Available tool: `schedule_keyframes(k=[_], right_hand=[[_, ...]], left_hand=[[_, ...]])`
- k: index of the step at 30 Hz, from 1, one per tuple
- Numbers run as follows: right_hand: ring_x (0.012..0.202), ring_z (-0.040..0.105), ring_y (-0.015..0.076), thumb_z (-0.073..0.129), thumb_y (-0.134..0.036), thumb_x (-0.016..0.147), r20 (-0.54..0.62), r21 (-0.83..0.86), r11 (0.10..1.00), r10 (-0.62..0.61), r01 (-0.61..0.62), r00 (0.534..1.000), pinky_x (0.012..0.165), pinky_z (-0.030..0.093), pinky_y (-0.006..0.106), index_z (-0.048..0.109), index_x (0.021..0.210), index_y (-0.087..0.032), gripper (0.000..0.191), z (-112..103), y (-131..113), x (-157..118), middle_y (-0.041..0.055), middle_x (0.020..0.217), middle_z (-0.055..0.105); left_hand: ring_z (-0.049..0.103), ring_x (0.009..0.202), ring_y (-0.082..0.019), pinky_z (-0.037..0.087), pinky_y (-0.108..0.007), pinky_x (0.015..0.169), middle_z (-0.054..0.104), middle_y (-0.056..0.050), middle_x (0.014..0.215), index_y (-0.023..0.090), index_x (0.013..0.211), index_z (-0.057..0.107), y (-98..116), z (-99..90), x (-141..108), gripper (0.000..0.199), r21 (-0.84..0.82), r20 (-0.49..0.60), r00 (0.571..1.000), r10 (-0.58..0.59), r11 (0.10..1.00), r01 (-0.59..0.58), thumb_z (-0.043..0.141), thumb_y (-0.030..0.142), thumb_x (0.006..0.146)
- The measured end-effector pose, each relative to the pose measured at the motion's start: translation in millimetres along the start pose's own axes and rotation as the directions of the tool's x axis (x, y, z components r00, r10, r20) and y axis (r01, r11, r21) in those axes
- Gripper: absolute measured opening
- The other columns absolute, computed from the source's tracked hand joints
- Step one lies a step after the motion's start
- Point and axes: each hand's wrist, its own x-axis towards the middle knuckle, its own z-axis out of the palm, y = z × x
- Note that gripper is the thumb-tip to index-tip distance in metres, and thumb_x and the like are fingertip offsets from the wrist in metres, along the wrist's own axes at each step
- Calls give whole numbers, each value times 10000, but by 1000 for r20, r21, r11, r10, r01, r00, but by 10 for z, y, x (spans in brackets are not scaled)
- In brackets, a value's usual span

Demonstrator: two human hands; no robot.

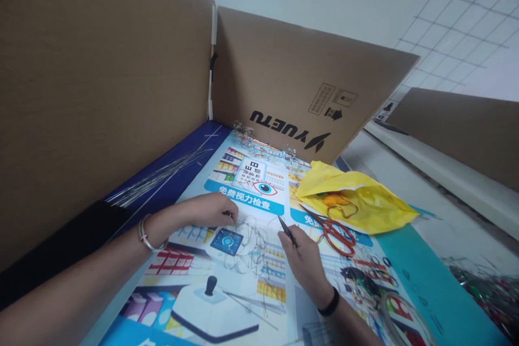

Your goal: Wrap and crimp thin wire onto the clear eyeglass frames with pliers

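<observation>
Left hand bare, shiny silvery bangles round wrist — right hand bare, plain black wristband.

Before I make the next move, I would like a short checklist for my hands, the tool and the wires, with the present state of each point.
1. Right hand grips the pointed tool: ok.
2. Tool tip clear of the left hand: ok, a gap shows.
3. Left fingertips hold a wire securely: cannot tell, too small.
4. Loose wires between the hands untangled: not ok, loops cross.
5. Scissors well away from the right hand: not ok, they lie close beside it.
</observation>
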Motion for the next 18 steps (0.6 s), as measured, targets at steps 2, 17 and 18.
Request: schedule_keyframes(k=[2, 17, 18], right_hand=[[531, 450, 115, 375, -448, 873, -2, -1, 1000, 2, -2, 1000, 498, 316, 217, 412, 650, -208, 330, -2, -1, -1, -30, 578, 473], [545, 451, 118, 379, -438, 875, -25, -5, 1000, -21, 20, 999, 508, 319, 217, 417, 645, -207, 328, -1, -12, -7, -22, 591, 488], [547, 452, 119, 378, -438, 876, -24, -3, 1000, -18, 18, 1000, 509, 320, 216, 417, 647, -207, 327, -2, -14, -7, -20, 595, 491]], left_hand=[[547, 610, -114, 347, -169, 548, 652, 16, 699, 178, 755, 660, 3, 1, 0, 182, 8, -2, 1000, 7, 1000, -7, 479, 184, 735], [565, 767, -156, 377, -202, 673, 648, -23, 837, 188, 807, 671, 132, -23, -26, 184, 156, -98, 993, 64, 987, -48, 500, 174, 741], [564, 779, -159, 373, -206, 678, 644, -25, 840, 190, 803, 673, 156, -16, -31, 189, 169, -114, 991, 76, 984, -56, 496, 167, 740]])
